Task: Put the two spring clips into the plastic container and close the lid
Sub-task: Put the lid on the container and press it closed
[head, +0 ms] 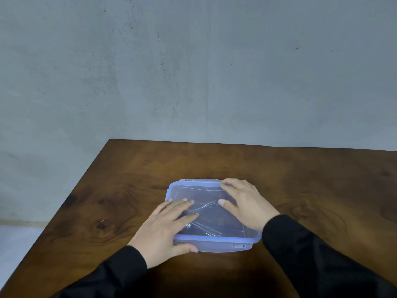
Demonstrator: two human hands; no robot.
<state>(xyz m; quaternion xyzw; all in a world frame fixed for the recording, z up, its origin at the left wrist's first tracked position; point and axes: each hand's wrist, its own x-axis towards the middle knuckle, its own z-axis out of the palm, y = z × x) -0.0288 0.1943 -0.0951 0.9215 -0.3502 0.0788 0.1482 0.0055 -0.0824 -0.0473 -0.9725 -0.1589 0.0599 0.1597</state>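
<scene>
A clear plastic container (pixel 212 216) with a blue-edged lid (pixel 206 191) sits on a dark wooden table (pixel 300 179), nearer the table's front than the grey wall (pixel 193 72) behind it. The lid lies flat on top of the container, and both hands rest on it, palm down. The left hand (pixel 165 226) covers the container's near left corner: its fingers (pixel 182 206) are spread flat across the lid and point toward the container's far right, while the thumb wraps down over the near front flap (pixel 223 247). The right hand (pixel 247 203) lies over the container's right side, fingers loosely splayed; their tips reach the far right edge beside the rear flap (pixel 200 180), and the thumb points inward across the lid toward the left hand. Neither hand pinches anything; both press open and flat on the lid. Through the clear lid, thin metal spring clips (pixel 204 214) show inside the container, in the gap between the two hands and partly under the left fingers. Their wires run slantwise, from the container's near left toward its far right, though where one clip ends and the other begins cannot be told through the plastic. The container's long axis runs left to right along the table's front edge. Black sleeves (pixel 311 254) cover both forearms to the wrists.
</scene>
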